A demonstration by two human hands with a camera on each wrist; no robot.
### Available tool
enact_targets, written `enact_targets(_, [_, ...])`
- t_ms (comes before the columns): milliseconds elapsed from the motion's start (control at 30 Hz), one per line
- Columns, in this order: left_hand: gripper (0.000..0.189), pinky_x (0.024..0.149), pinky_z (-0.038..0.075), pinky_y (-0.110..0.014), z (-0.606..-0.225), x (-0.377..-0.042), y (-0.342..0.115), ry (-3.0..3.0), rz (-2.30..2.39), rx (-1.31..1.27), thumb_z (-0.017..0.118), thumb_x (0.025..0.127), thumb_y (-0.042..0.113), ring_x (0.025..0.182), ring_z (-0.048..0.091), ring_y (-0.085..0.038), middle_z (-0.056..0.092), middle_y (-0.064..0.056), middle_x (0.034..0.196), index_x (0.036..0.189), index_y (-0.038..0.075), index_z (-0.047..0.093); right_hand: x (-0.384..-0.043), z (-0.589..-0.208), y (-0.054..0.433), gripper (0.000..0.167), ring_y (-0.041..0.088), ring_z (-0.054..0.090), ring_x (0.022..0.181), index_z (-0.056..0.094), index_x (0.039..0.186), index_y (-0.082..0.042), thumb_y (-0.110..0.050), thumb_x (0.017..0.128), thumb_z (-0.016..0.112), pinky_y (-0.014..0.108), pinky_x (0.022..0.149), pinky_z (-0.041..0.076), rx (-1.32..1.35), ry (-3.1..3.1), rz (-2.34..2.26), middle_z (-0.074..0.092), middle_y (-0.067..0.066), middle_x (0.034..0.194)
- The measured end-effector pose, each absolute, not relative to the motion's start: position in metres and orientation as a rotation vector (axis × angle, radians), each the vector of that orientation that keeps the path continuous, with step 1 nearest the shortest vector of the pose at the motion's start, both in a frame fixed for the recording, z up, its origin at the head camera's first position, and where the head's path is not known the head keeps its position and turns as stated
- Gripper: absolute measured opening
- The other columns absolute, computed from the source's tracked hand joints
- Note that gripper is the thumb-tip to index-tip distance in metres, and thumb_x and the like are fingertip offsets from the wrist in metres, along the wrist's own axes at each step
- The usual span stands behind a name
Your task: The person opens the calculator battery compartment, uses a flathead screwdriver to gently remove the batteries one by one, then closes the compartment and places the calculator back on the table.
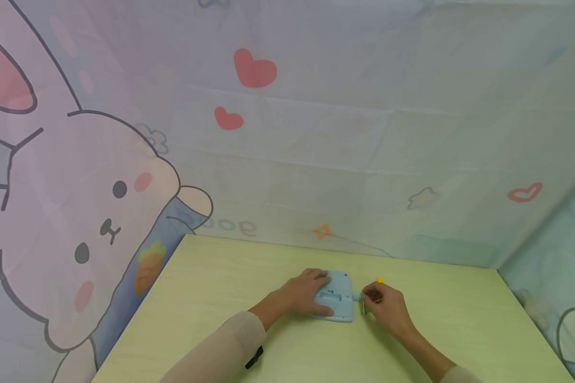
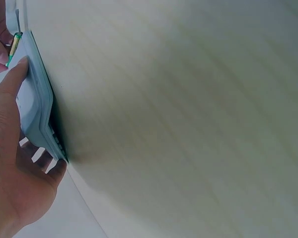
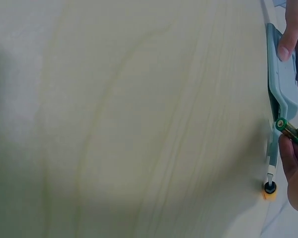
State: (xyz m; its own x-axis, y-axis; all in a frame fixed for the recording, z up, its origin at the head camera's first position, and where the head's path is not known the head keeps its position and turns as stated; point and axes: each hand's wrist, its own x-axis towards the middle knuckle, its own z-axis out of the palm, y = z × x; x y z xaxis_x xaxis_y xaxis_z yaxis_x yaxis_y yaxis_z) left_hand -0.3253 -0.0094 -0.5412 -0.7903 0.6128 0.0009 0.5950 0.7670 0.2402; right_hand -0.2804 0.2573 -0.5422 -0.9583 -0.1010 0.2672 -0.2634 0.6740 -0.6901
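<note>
A light blue calculator [image 1: 344,287] lies back up on the table, a small recessed compartment showing in its back. My left hand [image 1: 303,292] grips its left part, the thumb and fingers spread to opposite edges; in the left wrist view the calculator [image 2: 36,101] shows edge-on with that hand [image 2: 15,153] round it. Just beyond its right edge my right hand [image 1: 388,308] pinches a green and gold battery [image 3: 288,130] between thumb and fingers. A small light blue piece [image 1: 357,297] sits between the calculator and the right hand, partly hidden.
A screwdriver with an orange handle [image 3: 269,192] lies beyond the right hand, mostly hidden by it in the head view. The pale wooden table [image 1: 211,287] ends at a printed cloth backdrop [image 1: 316,133]. A small black object [image 1: 254,357] shows beside the left sleeve.
</note>
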Motion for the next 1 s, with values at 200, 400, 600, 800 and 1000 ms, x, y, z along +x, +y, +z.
enact_targets(200, [0.092, 0.113, 0.046, -0.04, -0.5415, -0.326, -0.0091, 2.882, 0.344, 0.984, 0.065, 0.092, 0.075, 0.155, 0.032, -0.019, 0.037, 0.002, 0.168, 0.162, 0.019, 0.046, -0.2798, -0.5445, 0.2593, 0.006, 0.013, 0.068, 0.082, 0.077, 0.099, -0.006, -0.003, 0.094, 0.078, 0.025, 0.072, 0.056, 0.258, -2.718, 1.136, 0.074, 0.0, 0.09])
enact_targets(400, [0.091, 0.112, 0.046, -0.04, -0.5428, -0.3262, -0.0091, 2.88, 0.343, 0.983, 0.064, 0.092, 0.075, 0.154, 0.033, -0.018, 0.037, 0.003, 0.168, 0.162, 0.02, 0.046, -0.2775, -0.5449, 0.2571, 0.009, 0.012, 0.065, 0.081, 0.076, 0.096, -0.007, 0.001, 0.091, 0.077, 0.025, 0.072, 0.055, 0.264, -2.748, 1.105, 0.072, 0.0, 0.088])
enact_targets(600, [0.091, 0.113, 0.046, -0.039, -0.5408, -0.3253, -0.0098, 2.881, 0.354, 0.982, 0.065, 0.092, 0.075, 0.154, 0.033, -0.019, 0.038, 0.002, 0.168, 0.162, 0.019, 0.046, -0.2759, -0.5435, 0.2538, 0.009, 0.012, 0.065, 0.079, 0.076, 0.094, -0.007, 0.001, 0.09, 0.076, 0.026, 0.071, 0.055, 0.281, -2.76, 1.083, 0.072, 0.0, 0.086])
enact_targets(800, [0.09, 0.113, 0.046, -0.039, -0.5387, -0.3238, -0.0094, 2.874, 0.357, 0.975, 0.066, 0.092, 0.074, 0.155, 0.033, -0.018, 0.038, 0.002, 0.168, 0.161, 0.019, 0.046, -0.2762, -0.5449, 0.2538, 0.008, 0.011, 0.063, 0.076, 0.076, 0.093, -0.006, 0.001, 0.089, 0.076, 0.026, 0.069, 0.054, 0.274, -2.775, 1.072, 0.071, -0.001, 0.084])
enact_targets(1000, [0.09, 0.112, 0.047, -0.04, -0.5376, -0.3226, -0.0091, 2.87, 0.351, 0.969, 0.066, 0.092, 0.073, 0.155, 0.033, -0.019, 0.037, 0.002, 0.168, 0.162, 0.019, 0.046, -0.2762, -0.5463, 0.2533, 0.008, 0.012, 0.063, 0.077, 0.075, 0.09, -0.007, 0.001, 0.089, 0.076, 0.027, 0.07, 0.054, 0.253, -2.786, 1.046, 0.071, -0.001, 0.083])
